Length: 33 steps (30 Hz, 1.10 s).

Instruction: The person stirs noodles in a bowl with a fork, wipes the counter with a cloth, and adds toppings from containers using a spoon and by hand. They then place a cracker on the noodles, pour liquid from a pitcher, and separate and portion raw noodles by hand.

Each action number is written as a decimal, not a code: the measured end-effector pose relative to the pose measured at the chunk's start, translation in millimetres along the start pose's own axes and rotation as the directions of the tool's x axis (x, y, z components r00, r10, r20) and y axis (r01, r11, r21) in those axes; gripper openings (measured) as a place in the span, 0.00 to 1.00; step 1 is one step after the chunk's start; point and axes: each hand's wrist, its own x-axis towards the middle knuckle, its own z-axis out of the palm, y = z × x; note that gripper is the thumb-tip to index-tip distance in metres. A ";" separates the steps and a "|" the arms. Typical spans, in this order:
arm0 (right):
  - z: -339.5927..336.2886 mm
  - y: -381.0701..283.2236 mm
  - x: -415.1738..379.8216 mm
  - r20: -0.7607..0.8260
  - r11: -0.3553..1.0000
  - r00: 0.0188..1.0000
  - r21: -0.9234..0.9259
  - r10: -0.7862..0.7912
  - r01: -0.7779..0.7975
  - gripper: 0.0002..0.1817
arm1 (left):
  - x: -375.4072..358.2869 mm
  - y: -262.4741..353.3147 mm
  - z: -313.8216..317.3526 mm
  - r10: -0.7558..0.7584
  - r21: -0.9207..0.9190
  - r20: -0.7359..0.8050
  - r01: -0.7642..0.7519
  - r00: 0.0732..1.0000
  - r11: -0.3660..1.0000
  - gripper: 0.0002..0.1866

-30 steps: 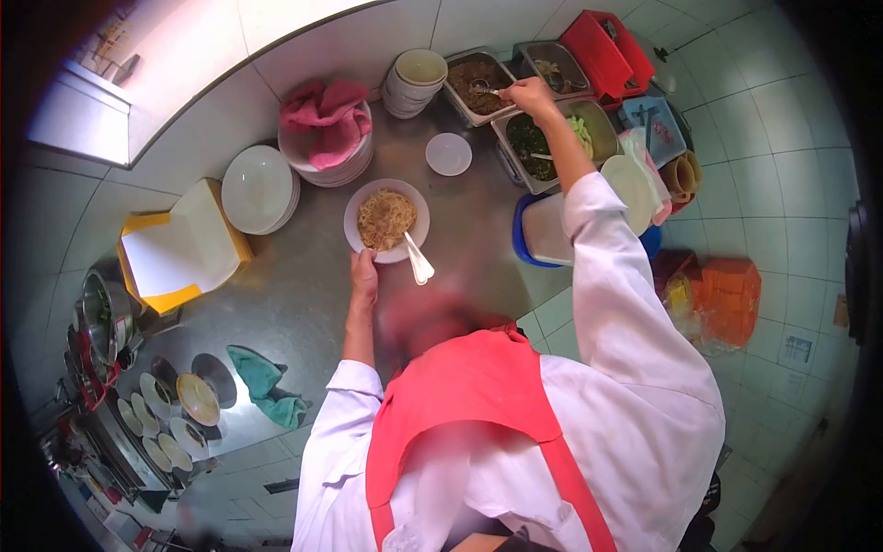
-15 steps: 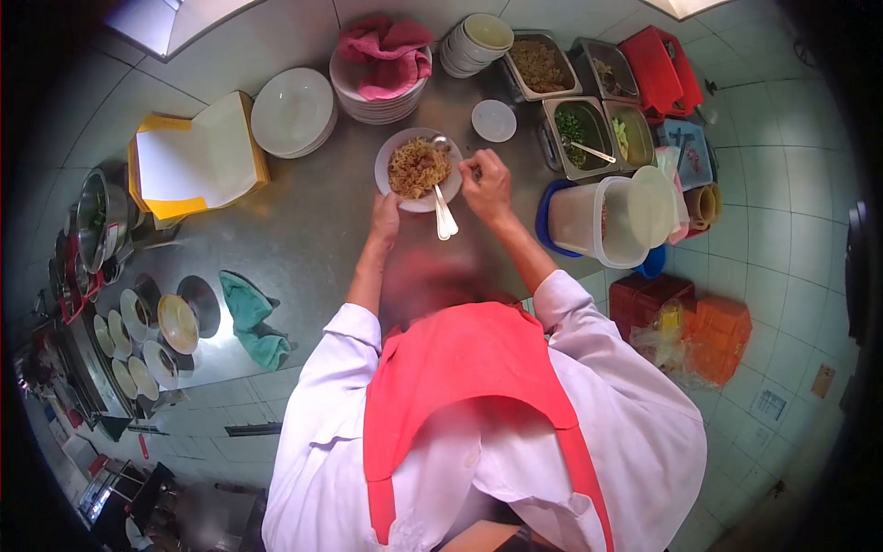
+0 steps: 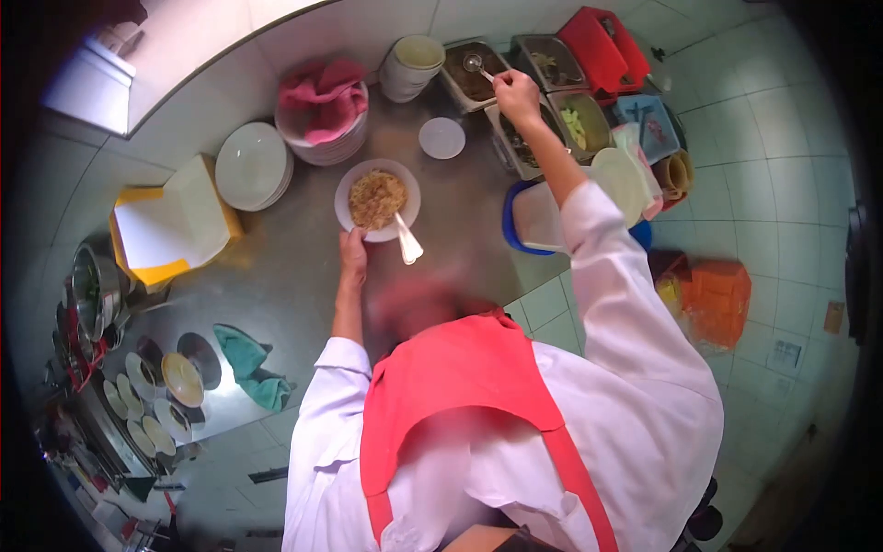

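Note:
My left hand (image 3: 352,253) grips the near-left rim of a white plate (image 3: 347,213). On the plate lies a mound of brown noodles (image 3: 375,198) with topping, and a white-handled utensil (image 3: 408,241) leans over its near rim. Stretched out to the far right, my right hand (image 3: 518,97) is closed on a metal spoon (image 3: 475,63). The spoon's round bowl is over a steel pan of brown food (image 3: 471,85). My right forearm partly hides the pan of chopped greens (image 3: 515,143).
A small white dish (image 3: 442,138) sits right of the plate. Stacked bowls (image 3: 414,57), a pink cloth (image 3: 322,97) on stacked plates, and more white plates (image 3: 250,166) line the back. Yellow-edged paper (image 3: 170,225) lies left. A lidded plastic tub (image 3: 538,216) stands beneath my right arm.
My right hand has moved from beside the plate, away and to the right, carrying the spoon over the brown-food pan. My left hand stays on the rim. The camera view has shifted.

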 end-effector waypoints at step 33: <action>-121.6 66.0 -24.5 0.764 0.961 0.636 0.083 0.108 -0.264 0.09 | -35.7 -20.9 55.8 0.004 0.147 -0.048 0.003 0.999 0.989 0.18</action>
